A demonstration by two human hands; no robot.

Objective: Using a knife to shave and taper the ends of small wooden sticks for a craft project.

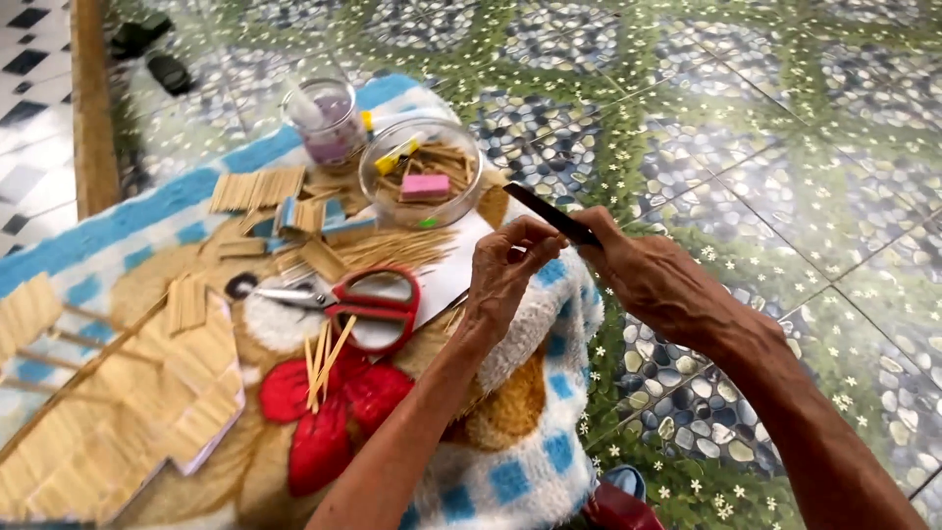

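Observation:
My right hand (653, 275) grips a thin black blade-like strip (549, 211) that points up and to the left. My left hand (505, 270) is pinched shut just beside it, fingertips touching near the strip's lower end; whatever small piece it pinches is too small to make out. Both hands hover over the right edge of a fuzzy blue, white and tan blanket (530, 461). Red-handled scissors (358, 299) lie on a white sheet to the left of my left hand, with several loose thin sticks (324, 368) below them.
A clear bowl (420, 172) holds sticks, a pink eraser and a yellow tube. A glass jar (324, 120) stands behind it. Panels of glued sticks (128, 412) fill the left. Bundles of cut sticks (257, 188) lie near the jar. Pebble-patterned floor tiles (765, 147) spread right.

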